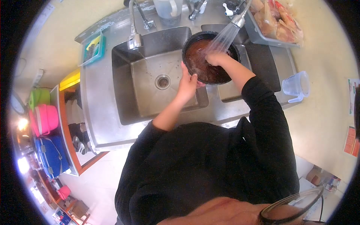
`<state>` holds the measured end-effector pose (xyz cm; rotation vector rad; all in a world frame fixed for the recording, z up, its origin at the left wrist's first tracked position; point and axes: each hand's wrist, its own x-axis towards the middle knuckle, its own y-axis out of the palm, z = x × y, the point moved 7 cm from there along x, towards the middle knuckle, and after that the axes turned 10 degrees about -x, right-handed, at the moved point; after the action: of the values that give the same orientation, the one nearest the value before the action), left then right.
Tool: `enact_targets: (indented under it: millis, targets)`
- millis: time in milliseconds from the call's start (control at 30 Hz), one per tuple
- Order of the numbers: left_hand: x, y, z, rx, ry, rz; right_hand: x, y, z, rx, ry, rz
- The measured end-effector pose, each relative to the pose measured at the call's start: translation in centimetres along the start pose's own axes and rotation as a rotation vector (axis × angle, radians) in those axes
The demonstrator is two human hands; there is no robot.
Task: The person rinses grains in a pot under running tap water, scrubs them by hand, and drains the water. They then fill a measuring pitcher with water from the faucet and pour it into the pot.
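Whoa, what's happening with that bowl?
A person is holding a dark bowl over the sink. Their left hand grips its side, and their right hand is down inside, partly hidden. The spray head is pouring water into the bowl, by the right hand. The brown, wet contents are hard to make out.

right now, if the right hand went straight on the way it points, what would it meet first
Likely the brown contents of the black bowl, since the right hand points down into it; how deep it sits is unclear beneath the water spray.
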<state>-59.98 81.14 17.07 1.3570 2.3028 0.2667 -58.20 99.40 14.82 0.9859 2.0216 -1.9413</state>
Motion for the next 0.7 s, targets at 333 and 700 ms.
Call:
enact_targets:
  millis: [333,700]
  targets:
    - [-0.2,0.0,0.4,-0.072,-0.062,-0.019,-0.7,1.9,0.7,0.222,-0.107,0.099]
    - [0.0,-0.1,0.5,-0.131,-0.034,-0.009,-3.8,1.3,3.6,1.374,0.092,0.418]
